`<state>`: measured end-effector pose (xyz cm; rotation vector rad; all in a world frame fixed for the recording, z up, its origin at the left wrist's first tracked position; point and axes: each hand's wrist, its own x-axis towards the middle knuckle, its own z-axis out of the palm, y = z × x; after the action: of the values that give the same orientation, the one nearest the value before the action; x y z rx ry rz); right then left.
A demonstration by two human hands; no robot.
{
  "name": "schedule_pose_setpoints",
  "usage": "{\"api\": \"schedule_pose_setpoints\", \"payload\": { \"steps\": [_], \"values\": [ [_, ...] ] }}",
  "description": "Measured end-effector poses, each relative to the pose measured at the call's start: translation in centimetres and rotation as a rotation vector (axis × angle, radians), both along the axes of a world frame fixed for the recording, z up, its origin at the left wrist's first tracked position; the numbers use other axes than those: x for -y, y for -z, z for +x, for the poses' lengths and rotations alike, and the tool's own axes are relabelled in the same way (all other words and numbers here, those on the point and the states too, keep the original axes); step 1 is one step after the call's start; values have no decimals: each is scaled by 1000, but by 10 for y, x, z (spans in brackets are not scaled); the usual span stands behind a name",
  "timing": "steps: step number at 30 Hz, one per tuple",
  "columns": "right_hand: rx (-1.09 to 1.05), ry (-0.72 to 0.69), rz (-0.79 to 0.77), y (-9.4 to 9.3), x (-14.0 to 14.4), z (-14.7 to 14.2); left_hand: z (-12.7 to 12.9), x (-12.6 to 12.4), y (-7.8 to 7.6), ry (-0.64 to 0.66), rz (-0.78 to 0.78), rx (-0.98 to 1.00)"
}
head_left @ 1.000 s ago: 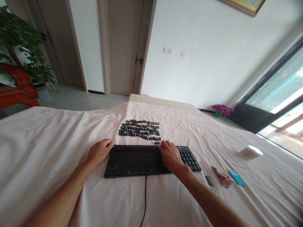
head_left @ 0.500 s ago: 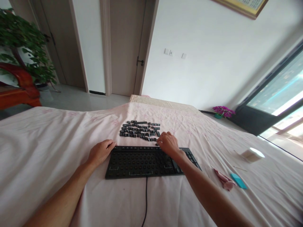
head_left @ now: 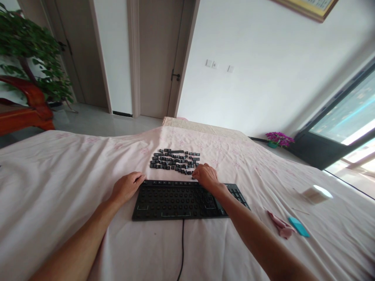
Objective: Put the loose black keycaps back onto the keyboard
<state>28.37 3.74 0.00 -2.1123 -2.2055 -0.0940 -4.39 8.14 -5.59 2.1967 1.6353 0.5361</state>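
Observation:
A black keyboard (head_left: 175,212) with most of its keycaps off lies on the pink-white sheet, its cable running toward me. My left hand (head_left: 126,186) is closed, its fingertips on the keyboard's far left corner. Beyond the keyboard's far edge, my right hand (head_left: 206,176) reaches over with bent fingers pinched together, close to the loose black keycaps (head_left: 175,160). One dark keycap (head_left: 193,178) shows right at its fingertips; whether it is gripped or only touched is hard to see. Some keys remain at the keyboard's right end, partly covered by my right forearm.
To the right lie a teal flat object (head_left: 299,227), a crumpled pink cloth (head_left: 281,225), a thin stick (head_left: 300,211) and a white round container (head_left: 318,194). Purple flowers (head_left: 279,139) stand by the wall. A wooden chair (head_left: 32,105) and a leafy plant (head_left: 35,54) are at left.
My right hand has shifted slightly left along the keyboard's far edge, toward the loose keycaps. My left hand stays at the corner. The whole view has shifted a little.

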Motion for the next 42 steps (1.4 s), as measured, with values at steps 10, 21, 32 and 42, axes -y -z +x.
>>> {"api": "schedule_pose_setpoints", "payload": {
  "steps": [10,21,32,42],
  "values": [
    [10,-72,-12,0,0,1,0,2,-3,-8,-19,1],
    [-137,-11,57,-13,21,29,-1,0,-1,1,-9,-8],
    [-252,16,30,-3,52,41,-2,1,2,1,9,-8],
    [75,-69,76,-7,62,20,-3,-1,4,-6,-6,-16]
  ]
}}
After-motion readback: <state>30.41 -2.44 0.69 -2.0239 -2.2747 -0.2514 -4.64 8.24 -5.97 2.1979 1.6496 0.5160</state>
